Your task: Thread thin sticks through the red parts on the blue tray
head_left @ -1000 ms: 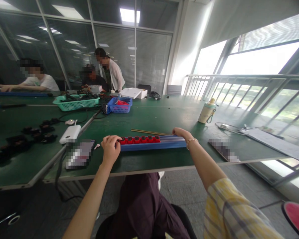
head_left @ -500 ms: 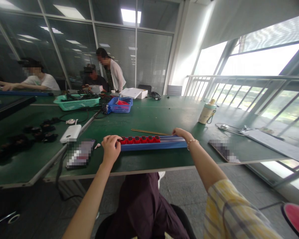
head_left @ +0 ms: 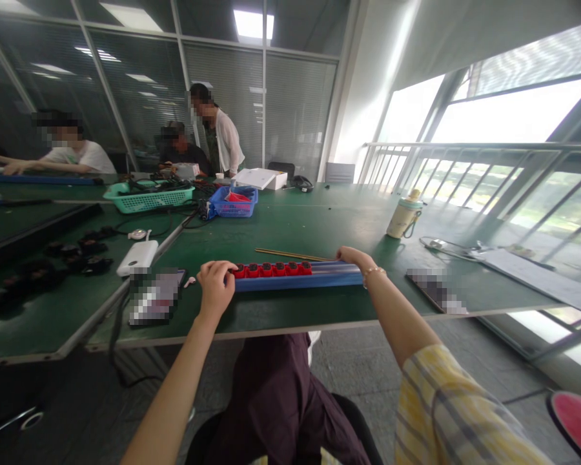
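Observation:
A long blue trough-like rail (head_left: pixel 295 282) lies crosswise near the table's front edge. Several red blocks with dark tops (head_left: pixel 266 268) sit in a row along its left and middle part, while a bare channel shows at the right. My left hand (head_left: pixel 216 284) is curled around the rail's left end, fingertips at the leftmost red block. At the right end, my right hand (head_left: pixel 353 259) is closed over the rail's far edge, its fingertips partly hidden. Just behind the rail lies a pair of thin wooden sticks (head_left: pixel 290 254).
Phones (head_left: pixel 157 297) lie at both sides, beside a white power bank (head_left: pixel 138 258) on the left. A green basket (head_left: pixel 148 201), a blue basket (head_left: pixel 235 208) and a bottle (head_left: pixel 403 216) stand farther back. Several people (head_left: pixel 225 139) are across the table.
Both hands and the rail stay in place. At the far left, a long black bar on the table has shifted to the right. The view has tilted slightly.

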The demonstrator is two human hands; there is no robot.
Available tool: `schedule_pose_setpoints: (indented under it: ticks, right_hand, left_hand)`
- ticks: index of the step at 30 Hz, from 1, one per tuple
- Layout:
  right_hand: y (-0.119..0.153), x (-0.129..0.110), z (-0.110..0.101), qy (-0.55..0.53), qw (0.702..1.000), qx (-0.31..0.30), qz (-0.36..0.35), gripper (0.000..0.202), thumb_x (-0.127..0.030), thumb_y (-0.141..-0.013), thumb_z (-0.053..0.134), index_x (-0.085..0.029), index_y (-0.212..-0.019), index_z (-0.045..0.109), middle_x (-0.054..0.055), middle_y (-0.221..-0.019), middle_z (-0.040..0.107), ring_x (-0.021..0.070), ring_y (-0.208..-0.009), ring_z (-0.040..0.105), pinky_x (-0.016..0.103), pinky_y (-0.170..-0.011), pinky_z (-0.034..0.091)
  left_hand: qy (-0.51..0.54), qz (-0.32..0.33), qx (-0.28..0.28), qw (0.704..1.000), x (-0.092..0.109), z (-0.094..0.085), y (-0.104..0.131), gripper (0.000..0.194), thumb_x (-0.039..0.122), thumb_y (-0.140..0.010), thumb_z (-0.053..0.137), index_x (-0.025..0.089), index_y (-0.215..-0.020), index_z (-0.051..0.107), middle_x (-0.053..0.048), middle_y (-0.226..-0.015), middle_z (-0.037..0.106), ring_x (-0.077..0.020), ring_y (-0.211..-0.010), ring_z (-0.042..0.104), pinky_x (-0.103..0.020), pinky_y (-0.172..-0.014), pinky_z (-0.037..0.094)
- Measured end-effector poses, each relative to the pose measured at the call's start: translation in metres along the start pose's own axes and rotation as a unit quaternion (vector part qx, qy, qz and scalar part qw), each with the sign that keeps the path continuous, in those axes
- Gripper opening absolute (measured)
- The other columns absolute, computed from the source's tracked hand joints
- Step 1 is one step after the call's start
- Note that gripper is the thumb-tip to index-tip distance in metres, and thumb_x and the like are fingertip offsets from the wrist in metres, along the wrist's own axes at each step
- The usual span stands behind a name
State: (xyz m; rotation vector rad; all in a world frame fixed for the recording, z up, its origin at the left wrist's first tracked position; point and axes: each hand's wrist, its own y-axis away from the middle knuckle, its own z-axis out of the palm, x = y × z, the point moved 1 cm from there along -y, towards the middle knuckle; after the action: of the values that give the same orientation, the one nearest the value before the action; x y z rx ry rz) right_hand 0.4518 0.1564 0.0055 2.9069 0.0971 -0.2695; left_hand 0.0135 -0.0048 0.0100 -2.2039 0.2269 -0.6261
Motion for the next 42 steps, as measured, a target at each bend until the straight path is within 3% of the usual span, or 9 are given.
schedule_pose_setpoints:
  ticks: [14, 29, 42]
  right_hand:
    - [0.004, -0.003, -0.002, 0.018, 1.000, -0.003, -0.008, 0.036, -0.009, -0.081, 0.059, -0.014, -0.111, 0.077, 0.011, -0.111, 0.076, 0.0194, -0.098, 0.070, 0.026, -0.085, 0.051]
    - [-0.009, 0.000, -0.001, 0.035, 0.999, -0.013, -0.001, 0.024, -0.022, -0.079, 0.071, -0.014, -0.100, 0.080, 0.014, -0.103, 0.077, 0.0246, -0.096, 0.071, 0.032, -0.087, 0.054]
    - [0.000, -0.001, 0.000, 0.029, 0.999, 0.013, -0.013, 0.023, -0.018, -0.087, 0.058, -0.013, -0.097, 0.079, 0.012, -0.097, 0.077, 0.0213, -0.088, 0.069, 0.030, -0.083, 0.051]
  left_hand:
    - [-0.005, 0.003, 0.005, 1.000, -0.002, 0.001, 0.001, 0.025, 0.014, -0.086, 0.046, 0.024, -0.088, 0.069, -0.004, -0.100, 0.073, -0.0278, -0.107, 0.052, -0.044, -0.094, 0.038]
    - [-0.008, 0.001, -0.002, 1.000, -0.003, 0.003, 0.001, 0.024, 0.014, -0.086, 0.046, 0.024, -0.089, 0.068, -0.004, -0.101, 0.072, -0.0283, -0.108, 0.052, -0.045, -0.095, 0.038]
    - [-0.005, -0.002, -0.002, 1.000, -0.003, 0.002, 0.001, 0.025, 0.014, -0.086, 0.046, 0.024, -0.088, 0.069, -0.004, -0.101, 0.072, -0.0276, -0.107, 0.053, -0.044, -0.094, 0.038]
